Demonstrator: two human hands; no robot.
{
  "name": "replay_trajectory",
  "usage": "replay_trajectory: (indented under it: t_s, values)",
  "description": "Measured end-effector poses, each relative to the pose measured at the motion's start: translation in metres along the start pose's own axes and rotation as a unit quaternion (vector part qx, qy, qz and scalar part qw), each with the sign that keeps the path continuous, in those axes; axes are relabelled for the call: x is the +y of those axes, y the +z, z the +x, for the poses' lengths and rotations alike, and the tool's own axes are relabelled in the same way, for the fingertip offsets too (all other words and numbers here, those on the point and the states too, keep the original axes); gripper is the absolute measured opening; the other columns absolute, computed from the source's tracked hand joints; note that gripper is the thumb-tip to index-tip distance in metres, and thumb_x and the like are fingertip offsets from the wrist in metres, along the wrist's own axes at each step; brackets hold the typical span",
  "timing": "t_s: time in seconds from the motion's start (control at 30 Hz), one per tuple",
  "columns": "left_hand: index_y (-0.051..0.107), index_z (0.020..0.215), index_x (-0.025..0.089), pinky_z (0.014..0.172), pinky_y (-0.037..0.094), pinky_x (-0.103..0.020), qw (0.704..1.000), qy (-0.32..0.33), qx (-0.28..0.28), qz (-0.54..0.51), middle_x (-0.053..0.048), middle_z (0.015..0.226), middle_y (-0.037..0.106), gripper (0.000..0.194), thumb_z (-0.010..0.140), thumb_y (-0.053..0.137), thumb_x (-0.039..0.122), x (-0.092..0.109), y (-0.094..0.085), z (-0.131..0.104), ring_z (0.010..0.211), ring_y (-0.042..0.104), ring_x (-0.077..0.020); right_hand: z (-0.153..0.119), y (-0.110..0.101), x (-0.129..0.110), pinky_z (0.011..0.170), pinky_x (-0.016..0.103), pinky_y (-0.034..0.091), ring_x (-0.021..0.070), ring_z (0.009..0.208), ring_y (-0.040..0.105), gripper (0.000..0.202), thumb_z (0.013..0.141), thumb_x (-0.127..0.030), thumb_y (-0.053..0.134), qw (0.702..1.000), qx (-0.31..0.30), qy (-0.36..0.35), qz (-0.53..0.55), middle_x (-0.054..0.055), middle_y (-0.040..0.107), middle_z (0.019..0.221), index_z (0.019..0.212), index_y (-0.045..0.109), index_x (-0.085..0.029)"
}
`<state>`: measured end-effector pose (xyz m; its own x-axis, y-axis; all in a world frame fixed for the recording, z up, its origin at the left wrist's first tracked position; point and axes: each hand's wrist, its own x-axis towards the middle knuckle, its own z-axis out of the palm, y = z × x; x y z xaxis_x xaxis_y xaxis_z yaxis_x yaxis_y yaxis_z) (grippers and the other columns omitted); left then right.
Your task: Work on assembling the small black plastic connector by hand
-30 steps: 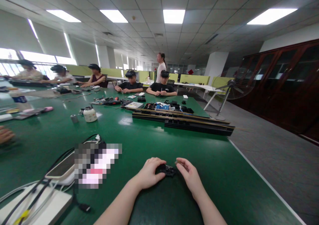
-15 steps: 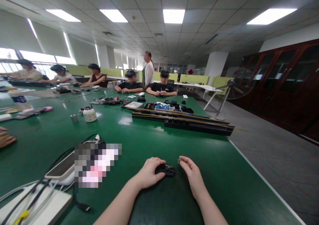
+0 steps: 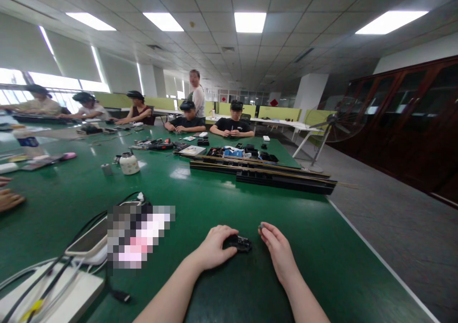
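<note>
My left hand is closed around the left end of a black, open casing. It lies on the green table and looks like the lower shell of a computer mouse, with small parts showing inside. Fingers and thumb cover its left side. To the right of the casing and apart from it, my right hand pinches a small greyish piece between thumb and fingertips. Most of that piece is hidden, so its kind cannot be made out.
To the left lie a phone-like device, cables and a white box. Long black rails with thin rods cross the table ahead. A small white jar stands at left. Another person's hand rests at the left edge.
My right hand has shifted slightly right and turned the small piece, whose bluish face no longer shows. My left hand and the casing stay put. A standing person in the background moved left.
</note>
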<state>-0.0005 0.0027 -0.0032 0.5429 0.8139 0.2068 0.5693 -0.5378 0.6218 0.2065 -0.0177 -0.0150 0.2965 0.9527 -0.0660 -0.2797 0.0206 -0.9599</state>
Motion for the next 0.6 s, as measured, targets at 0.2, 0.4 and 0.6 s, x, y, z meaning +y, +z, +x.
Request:
replay_trajectory:
  t_s: [0.2,0.4,0.6]
  values:
    - [0.058,0.114,0.022,0.097,0.036,-0.037,1.000,0.003,-0.001,0.000,-0.005,0.111,0.061,0.039,0.075,0.063,0.027,-0.002,0.001,0.000,0.106,0.052,-0.0235,-0.001,0.002,-0.003,0.082,0.033,0.046,0.0204,0.086,0.062,0.041,0.056,-0.047,0.077,1.000,0.015,0.008,0.018,0.004,0.070,0.086,0.086,0.069,-0.020]
    - [0.058,0.114,0.022,0.096,0.036,-0.037,1.000,-0.003,-0.005,-0.005,-0.005,0.112,0.061,0.041,0.073,0.065,0.026,-0.001,-0.001,0.000,0.106,0.052,-0.0243,-0.004,0.005,-0.009,0.078,0.029,0.047,0.0175,0.082,0.062,0.043,0.051,-0.047,0.079,0.998,0.026,0.026,0.053,0.002,0.070,0.083,0.082,0.070,-0.020]
    - [0.058,0.114,0.023,0.096,0.036,-0.037,1.000,-0.003,-0.009,-0.008,-0.005,0.111,0.061,0.042,0.073,0.065,0.026,-0.001,-0.001,0.001,0.105,0.052,-0.0241,-0.004,0.006,-0.013,0.079,0.032,0.048,0.0203,0.084,0.063,0.043,0.050,-0.046,0.079,0.998,0.029,0.028,0.052,0.003,0.071,0.084,0.082,0.070,-0.020]
